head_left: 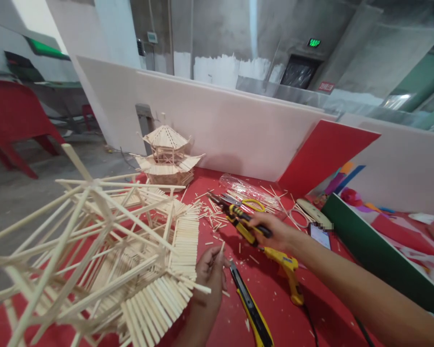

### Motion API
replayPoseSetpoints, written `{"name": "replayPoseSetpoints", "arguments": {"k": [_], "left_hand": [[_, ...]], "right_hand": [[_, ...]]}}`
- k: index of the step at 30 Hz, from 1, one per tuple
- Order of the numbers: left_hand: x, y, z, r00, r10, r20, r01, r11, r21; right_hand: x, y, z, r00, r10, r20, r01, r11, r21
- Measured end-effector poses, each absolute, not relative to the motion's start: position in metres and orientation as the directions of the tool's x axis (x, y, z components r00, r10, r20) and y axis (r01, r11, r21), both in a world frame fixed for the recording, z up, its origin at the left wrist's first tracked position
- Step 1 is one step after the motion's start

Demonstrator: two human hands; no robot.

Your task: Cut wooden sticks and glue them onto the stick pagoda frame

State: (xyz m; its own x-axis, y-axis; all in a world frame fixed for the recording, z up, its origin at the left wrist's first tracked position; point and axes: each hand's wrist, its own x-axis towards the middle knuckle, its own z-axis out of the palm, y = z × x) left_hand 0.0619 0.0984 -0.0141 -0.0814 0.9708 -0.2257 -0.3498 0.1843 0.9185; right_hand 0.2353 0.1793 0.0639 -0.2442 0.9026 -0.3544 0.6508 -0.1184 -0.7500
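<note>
My left hand (211, 272) pinches a short wooden stick (222, 247) upright between thumb and fingers, beside the eaves of a large stick-built pagoda frame (108, 231). Black-and-yellow pliers (243, 225) are in my right hand (273, 230), their dark jaws pointing to the upper left over cut stick pieces (215, 217). Below my hands lies a yellow-and-black utility knife (251, 306). A yellow hot glue gun (287, 272) rests under my right forearm. Scissors (251, 204) with yellow handles lie behind the pliers.
A smaller stick pagoda (166, 161) stands at the back of the red table (235, 325). A plastic bag of sticks (253, 190), a phone (320, 235) and a green-sided box (379, 255) are to the right. White boards (217, 125) wall off the back.
</note>
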Motion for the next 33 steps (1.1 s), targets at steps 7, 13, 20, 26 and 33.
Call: {"name": "replayPoseSetpoints", "arguments": {"k": [7,13,20,26,33], "left_hand": [[0.068,0.085,-0.001,0.038,0.992,-0.118,-0.254,0.124,0.959],[0.070,0.075,0.011,0.082,0.997,-0.018,-0.068,0.024,0.997],[0.062,0.067,0.027,0.094,0.991,0.093,0.210,-0.111,0.971],[0.058,0.059,0.036,0.203,0.939,0.279,0.455,-0.342,0.822],[0.057,0.057,0.036,0.297,0.908,0.295,0.591,-0.417,0.691]], "right_hand": [[0.259,0.061,0.063,-0.219,0.819,-0.530,0.337,-0.447,-0.829],[0.258,0.030,0.082,-0.161,0.846,-0.508,0.633,-0.307,-0.711],[0.253,0.027,0.078,-0.282,0.761,-0.585,0.515,-0.394,-0.761],[0.247,0.022,0.077,-0.351,0.789,-0.505,0.459,-0.325,-0.827],[0.248,0.016,0.069,-0.337,0.811,-0.478,0.461,-0.300,-0.835]]}}
